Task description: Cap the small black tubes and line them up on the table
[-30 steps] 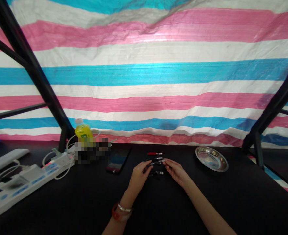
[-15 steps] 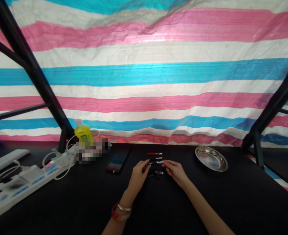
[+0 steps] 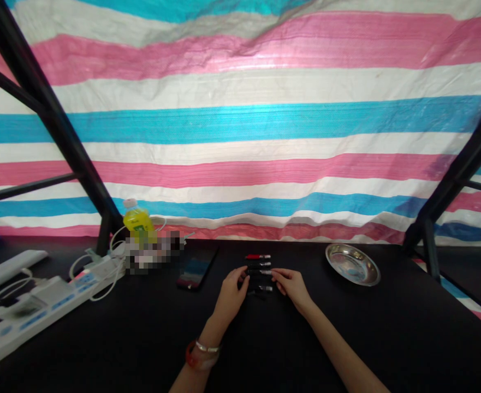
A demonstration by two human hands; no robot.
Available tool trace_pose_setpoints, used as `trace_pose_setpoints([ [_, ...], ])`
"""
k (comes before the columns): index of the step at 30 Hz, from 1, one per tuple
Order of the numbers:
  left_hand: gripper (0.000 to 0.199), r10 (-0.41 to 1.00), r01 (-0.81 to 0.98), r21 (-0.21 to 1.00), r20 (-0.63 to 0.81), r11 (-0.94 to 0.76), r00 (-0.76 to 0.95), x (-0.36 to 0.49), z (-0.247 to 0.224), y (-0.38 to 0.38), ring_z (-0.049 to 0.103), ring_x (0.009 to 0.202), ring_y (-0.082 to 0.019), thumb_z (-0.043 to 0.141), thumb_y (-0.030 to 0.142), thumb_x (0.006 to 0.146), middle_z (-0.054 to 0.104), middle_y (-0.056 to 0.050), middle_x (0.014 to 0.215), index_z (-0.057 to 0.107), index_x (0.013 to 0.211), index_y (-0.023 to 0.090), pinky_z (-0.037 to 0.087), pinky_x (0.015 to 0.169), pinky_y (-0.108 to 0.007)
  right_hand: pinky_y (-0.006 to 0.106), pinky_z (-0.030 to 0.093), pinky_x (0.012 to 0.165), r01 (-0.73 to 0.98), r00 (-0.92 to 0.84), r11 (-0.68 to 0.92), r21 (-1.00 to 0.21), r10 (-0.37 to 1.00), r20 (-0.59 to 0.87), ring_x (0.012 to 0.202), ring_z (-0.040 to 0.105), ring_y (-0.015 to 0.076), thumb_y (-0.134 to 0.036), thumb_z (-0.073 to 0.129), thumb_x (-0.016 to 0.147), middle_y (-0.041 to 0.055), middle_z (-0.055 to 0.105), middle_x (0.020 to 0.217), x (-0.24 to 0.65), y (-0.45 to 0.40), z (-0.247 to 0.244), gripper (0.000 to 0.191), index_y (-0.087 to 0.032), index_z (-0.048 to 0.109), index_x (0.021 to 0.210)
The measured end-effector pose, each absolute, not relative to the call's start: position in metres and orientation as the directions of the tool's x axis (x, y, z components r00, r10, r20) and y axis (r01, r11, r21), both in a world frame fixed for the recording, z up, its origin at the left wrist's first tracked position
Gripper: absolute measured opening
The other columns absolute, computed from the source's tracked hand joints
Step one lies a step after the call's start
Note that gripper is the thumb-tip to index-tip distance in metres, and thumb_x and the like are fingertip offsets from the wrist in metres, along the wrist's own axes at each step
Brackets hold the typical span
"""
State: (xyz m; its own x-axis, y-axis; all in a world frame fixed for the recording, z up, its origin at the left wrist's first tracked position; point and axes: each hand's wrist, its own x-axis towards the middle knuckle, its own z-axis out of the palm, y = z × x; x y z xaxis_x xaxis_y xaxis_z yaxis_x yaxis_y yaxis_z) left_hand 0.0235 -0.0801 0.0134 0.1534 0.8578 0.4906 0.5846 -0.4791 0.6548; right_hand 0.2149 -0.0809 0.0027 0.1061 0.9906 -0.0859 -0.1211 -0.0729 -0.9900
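Observation:
My left hand [image 3: 232,288], bangles at its wrist, is closed with thumb and fingertips at the left end of a slim black stick-like piece with a silvery end [image 3: 260,272]. At the silvery right end, the fingertips of my right hand [image 3: 292,286] are pinched together. The piece lies level between both hands, at or just above the table; its exact kind is too small to make out. Beyond it are a similar black piece with a silvery end [image 3: 265,264] and a red one [image 3: 257,256]. Nearer me lie another black-and-silver piece [image 3: 265,288] and a small dark piece [image 3: 257,295].
A phone [image 3: 198,268] lies left of my hands on the black table [image 3: 273,349]. Farther left are a white power strip [image 3: 55,305] with plugs and cables and a yellow bottle [image 3: 140,222]. A shiny metal dish [image 3: 352,265] sits right. Striped sheeting [image 3: 240,125] hangs behind.
Both hands stay at the same black piece. My right hand has shifted very slightly left; the other pieces lie as before.

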Motion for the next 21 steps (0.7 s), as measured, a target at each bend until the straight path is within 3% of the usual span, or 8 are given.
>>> trace_pose_setpoints([
  [13, 0.025, 0.89, 0.668, 0.611, 0.417, -0.423, 0.182, 0.0232, 0.0174, -0.0818, 0.059, 0.078, -0.02, 0.047, 0.02, 0.081, 0.066, -0.006, 0.082, 0.063, 0.1, 0.016, 0.049, 0.078, -0.038, 0.02, 0.022, 0.032, 0.013, 0.109, -0.079, -0.997, 0.991, -0.077, 0.031, 0.036, 0.0054, -0.045, 0.066, 0.06, -0.0028, 0.054, 0.045, 0.2148, -0.0798, -0.0005, 0.044, -0.008, 0.07, 0.083],
  [21, 0.023, 0.875, 0.67, 0.595, 0.446, -0.445, 0.185, 0.0229, 0.0175, -0.0824, 0.059, 0.077, -0.02, 0.049, 0.019, 0.079, 0.065, -0.006, 0.08, 0.065, 0.096, 0.016, 0.049, 0.074, -0.037, 0.021, 0.023, 0.032, 0.026, 0.142, -0.082, -0.996, 0.987, -0.077, 0.032, 0.037, 0.0061, -0.042, 0.071, 0.057, -0.0015, 0.057, 0.048, 0.2138, -0.0813, 0.0054, 0.039, -0.011, 0.072, 0.08],
])
